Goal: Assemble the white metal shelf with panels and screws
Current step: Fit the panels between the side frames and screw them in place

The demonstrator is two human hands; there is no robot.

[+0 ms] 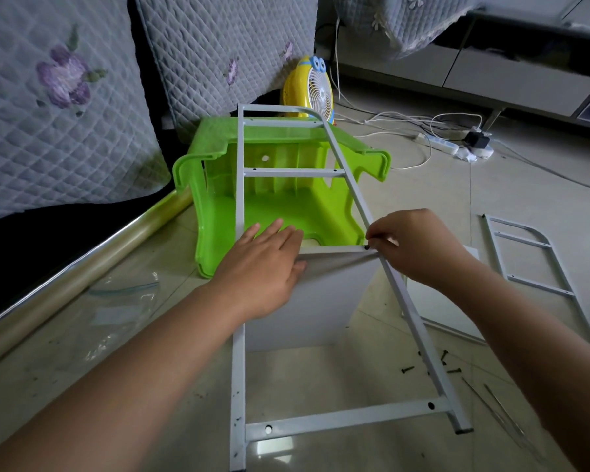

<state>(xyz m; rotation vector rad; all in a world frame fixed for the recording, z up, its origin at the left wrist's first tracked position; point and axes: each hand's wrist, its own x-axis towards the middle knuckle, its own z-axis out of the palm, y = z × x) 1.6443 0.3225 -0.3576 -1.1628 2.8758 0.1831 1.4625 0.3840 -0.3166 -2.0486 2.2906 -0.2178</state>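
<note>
My left hand lies flat on the white panel to steady it against the frame propped on the green stool, while my right hand pinches a screw into the frame's hole.

Green plastic stool tipped on floor; yellow fan behind it; power strip with cords right.

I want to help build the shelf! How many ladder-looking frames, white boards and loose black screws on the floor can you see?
Ladder frames: 2, one being worked on, one lying on the floor
White boards: 2, one at the frame, one flat on the floor
Loose black screws on the floor: about 4, small and hard to tell
Total: about 8
</note>
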